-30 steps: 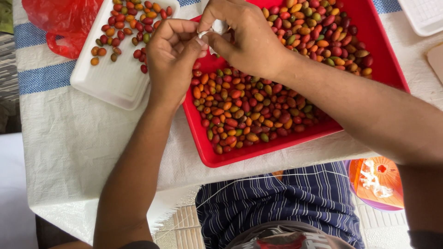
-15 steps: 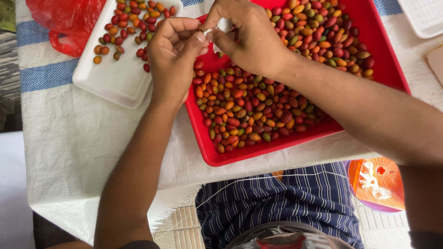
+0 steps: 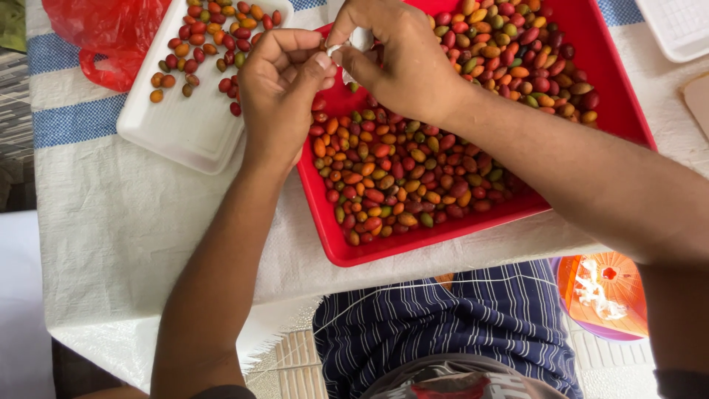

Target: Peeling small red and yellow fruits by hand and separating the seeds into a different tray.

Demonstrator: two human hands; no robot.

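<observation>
So my left hand (image 3: 284, 89) and right hand (image 3: 395, 55) are bunched together above the far-left corner of the red tray (image 3: 473, 229), both pinching a small white thing (image 3: 353, 41). Honestly can't tell its shape or which way it points, my fingers cover most of it. Left fingers are curled in tight, and my right hand arches over from the other side with the wrist bent. The tray is smooth plastic, rectangular, sitting at a slant on the table, full of little glossy oval fruits (image 3: 399, 170) in red, orange and green. More sit on a white foam tray (image 3: 185, 125) to the left, on a woven white cloth (image 3: 125, 244) with blue stripes.
</observation>
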